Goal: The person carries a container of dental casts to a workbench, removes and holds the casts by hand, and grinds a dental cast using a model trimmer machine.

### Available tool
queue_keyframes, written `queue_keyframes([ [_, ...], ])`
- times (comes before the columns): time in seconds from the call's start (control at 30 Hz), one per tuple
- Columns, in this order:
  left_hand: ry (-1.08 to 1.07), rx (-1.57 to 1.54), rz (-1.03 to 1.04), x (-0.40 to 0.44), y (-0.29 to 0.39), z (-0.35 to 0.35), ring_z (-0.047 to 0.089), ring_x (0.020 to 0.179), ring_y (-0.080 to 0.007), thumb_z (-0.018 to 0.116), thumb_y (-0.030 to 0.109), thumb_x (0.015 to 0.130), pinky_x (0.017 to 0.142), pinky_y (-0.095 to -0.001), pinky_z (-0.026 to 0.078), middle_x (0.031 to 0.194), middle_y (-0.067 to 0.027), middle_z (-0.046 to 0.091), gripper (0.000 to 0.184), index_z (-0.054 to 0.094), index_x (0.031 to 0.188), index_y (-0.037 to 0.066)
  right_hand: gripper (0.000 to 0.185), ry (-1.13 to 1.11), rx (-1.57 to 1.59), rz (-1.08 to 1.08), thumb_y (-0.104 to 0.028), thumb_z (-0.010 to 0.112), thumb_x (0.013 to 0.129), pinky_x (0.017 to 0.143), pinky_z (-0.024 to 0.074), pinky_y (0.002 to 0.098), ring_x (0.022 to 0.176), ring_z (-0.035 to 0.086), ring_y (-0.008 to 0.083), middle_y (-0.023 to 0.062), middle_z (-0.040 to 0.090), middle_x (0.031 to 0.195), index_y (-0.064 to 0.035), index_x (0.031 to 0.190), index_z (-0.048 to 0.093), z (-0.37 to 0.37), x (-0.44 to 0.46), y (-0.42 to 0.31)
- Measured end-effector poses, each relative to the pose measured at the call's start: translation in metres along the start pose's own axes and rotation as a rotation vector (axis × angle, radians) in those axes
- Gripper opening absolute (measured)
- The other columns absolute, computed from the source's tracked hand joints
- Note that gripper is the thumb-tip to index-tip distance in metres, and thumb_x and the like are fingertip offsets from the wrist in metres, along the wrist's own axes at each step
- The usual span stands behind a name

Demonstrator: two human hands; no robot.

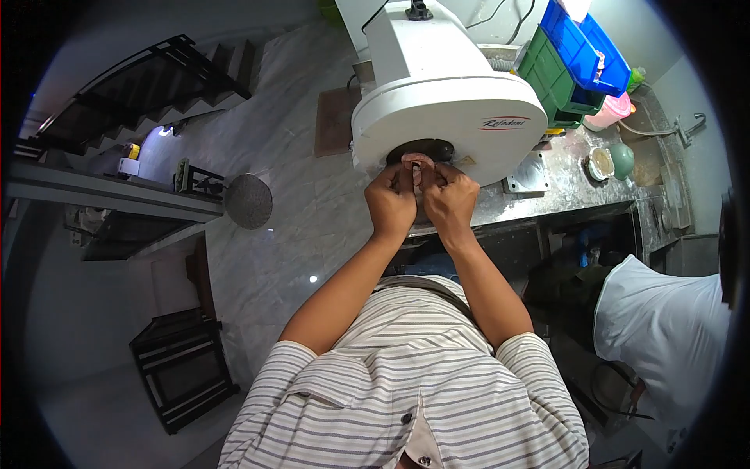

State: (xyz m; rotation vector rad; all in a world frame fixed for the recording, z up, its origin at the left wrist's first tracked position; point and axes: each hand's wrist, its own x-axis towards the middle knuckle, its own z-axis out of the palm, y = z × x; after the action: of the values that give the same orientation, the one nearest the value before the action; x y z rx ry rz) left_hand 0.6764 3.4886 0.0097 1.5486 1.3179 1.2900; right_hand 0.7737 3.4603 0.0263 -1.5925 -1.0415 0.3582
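Both my hands meet at the dark opening [439,147] on the front of a large white machine [445,117]. Between them is a small pinkish, curved piece [417,159]. My left hand [392,202] grips its left side with bent fingers, and my right hand [451,200] grips its right side. The piece is right in front of the opening; whether it touches anything inside cannot be seen. My fingertips partly cover it.
Green bins [547,82] and blue bins [586,47] stand at the right of the machine. A metal plate [528,173], a bowl [600,164] and a tap [689,129] are further along the counter. A person in white [664,320] is at the right. A round stool [248,201] stands left.
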Motion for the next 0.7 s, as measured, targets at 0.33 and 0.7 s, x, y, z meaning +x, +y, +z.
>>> queue_keyframes([
  [0.33,0.007,0.003,0.023,0.001,0.000,0.001,0.055,0.060,-0.0092,0.066,0.019,0.102,0.056,-0.0304,0.044,0.066,-0.0075,0.068,0.027,0.074,0.089,-0.003,0.027,-0.017,-0.010,0.049,-0.016,0.067,0.092,0.054,0.0510,0.0361,0.051,0.066,0.0286,0.0180,0.066,0.062,0.0041,0.073,0.071,-0.002,-0.001,-0.007],
  [0.7,0.007,0.002,0.046,-0.001,-0.008,-0.003,0.070,0.067,-0.0190,0.067,0.016,0.101,0.063,-0.0323,0.052,0.078,-0.0134,0.074,0.021,0.074,0.094,-0.002,0.020,-0.023,0.022,0.072,-0.013,0.070,0.090,0.056,0.0514,0.0376,0.054,0.067,0.0275,0.0186,0.066,0.064,0.0037,0.079,0.072,-0.007,-0.011,-0.009],
])
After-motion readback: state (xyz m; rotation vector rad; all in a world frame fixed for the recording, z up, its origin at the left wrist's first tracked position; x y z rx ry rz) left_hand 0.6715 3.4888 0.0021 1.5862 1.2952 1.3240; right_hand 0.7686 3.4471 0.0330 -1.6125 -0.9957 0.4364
